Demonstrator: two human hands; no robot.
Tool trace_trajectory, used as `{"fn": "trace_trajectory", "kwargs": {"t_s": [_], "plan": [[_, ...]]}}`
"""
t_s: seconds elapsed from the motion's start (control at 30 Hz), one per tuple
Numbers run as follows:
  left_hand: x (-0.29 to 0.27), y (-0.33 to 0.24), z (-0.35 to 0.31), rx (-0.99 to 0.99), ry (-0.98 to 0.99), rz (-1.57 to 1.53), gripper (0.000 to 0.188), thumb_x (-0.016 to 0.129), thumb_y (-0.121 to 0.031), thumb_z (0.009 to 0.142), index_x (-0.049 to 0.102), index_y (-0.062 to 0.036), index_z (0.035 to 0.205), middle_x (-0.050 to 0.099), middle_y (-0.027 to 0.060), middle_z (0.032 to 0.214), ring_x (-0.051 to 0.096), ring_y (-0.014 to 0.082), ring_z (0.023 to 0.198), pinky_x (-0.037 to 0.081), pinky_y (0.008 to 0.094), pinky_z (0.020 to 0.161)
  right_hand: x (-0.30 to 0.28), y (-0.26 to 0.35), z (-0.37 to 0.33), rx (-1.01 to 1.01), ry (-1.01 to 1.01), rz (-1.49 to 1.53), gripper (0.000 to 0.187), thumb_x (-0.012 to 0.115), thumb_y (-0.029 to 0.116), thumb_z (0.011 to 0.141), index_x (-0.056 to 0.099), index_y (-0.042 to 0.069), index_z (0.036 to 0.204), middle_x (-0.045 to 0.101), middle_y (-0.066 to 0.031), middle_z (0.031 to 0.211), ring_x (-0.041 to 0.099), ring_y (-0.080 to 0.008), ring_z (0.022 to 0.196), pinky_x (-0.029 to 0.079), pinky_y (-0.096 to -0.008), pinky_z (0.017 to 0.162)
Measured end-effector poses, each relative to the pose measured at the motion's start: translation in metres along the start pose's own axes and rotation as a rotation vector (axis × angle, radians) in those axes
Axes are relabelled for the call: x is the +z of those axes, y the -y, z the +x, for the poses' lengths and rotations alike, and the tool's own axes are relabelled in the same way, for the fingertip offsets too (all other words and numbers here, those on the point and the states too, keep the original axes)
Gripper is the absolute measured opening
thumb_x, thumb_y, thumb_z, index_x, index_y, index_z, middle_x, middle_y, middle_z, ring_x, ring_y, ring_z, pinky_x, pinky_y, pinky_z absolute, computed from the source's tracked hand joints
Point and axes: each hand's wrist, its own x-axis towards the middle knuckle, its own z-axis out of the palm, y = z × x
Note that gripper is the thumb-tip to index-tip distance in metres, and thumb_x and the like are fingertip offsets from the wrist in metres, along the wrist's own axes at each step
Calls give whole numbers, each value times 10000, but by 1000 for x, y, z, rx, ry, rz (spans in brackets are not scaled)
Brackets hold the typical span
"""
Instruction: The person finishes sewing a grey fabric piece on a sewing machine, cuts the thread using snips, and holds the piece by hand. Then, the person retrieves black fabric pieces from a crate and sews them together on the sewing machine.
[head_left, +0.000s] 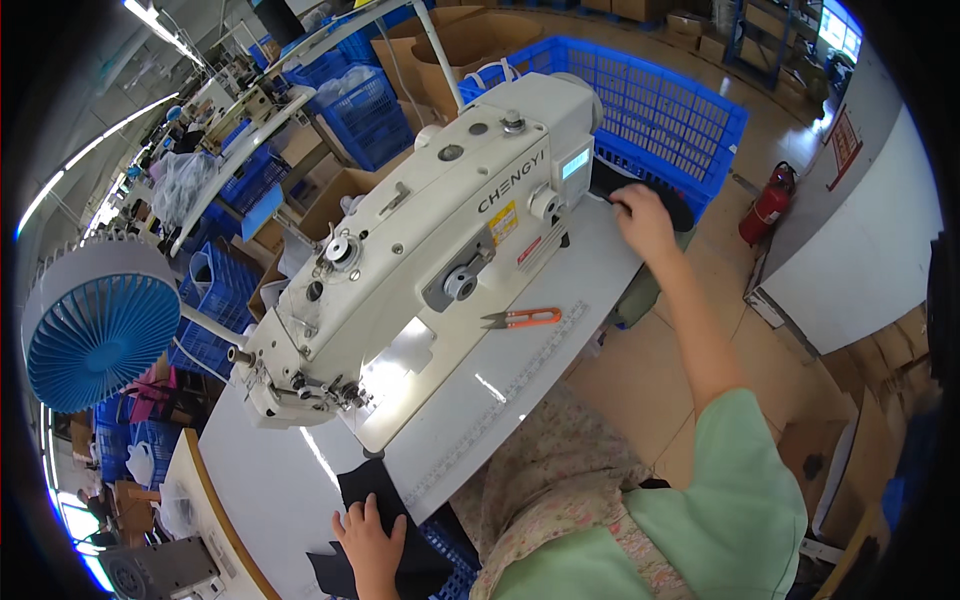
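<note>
My left hand [369,546] lies with fingers spread on a black fabric piece [362,484] at the near left edge of the sewing table [265,500]. Out at the right end of the white sewing machine [420,235], my right hand [645,222] has its fingers curled at the edge of some black fabric [672,200]; the fingertips are partly hidden. Between the hands, orange-handled thread snips [530,318] rest on the tabletop. The machine's lit needle area [350,395] is beyond my left hand, with no fabric visible under it.
A blue plastic crate [680,110] stands behind the machine's right end. At far left is a fan with blue blades [100,330]. A printed ruler strip [500,400] runs along the table's near edge. On the right, a red fire extinguisher [768,205] stands by a white cabinet [850,230].
</note>
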Motion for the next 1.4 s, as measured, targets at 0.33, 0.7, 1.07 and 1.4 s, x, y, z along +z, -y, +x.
{"fn": "trace_trajectory", "kwargs": {"t_s": [0.33,0.7,1.07,1.4], "plan": [[7,-16,16,41,-18,-173,616,816,-341,679,612,-14,1160,603,155,1057,579,352,1028,467,469,874,8,-52,55,256,386,-124,440,815,292,644,745,92,1030,674,-165,1119,640,-328,1059,496,-405,953],[1,-27,37,114,6,-131,702,802,-360,711,593,-87,1323,542,99,900,573,305,868,463,417,735,-16,-63,52,252,-110,-231,304,562,247,845,690,74,1060,678,-224,999,640,-420,953,512,-483,816],[18,-16,62,171,-163,-212,635,767,-389,772,582,-17,1252,529,167,1349,484,367,1265,426,464,1027,-91,87,-108,-180,-184,353,373,562,-96,826,672,-9,1171,688,-186,1109,651,-278,1053,512,-375,906],[19,-6,79,221,-169,-211,651,741,-429,802,565,-57,1305,508,169,1374,477,353,1280,426,466,1029,6,241,-159,-863,431,268,269,627,61,737,701,55,996,686,-62,1057,608,-229,875,486,-388,691]]}}
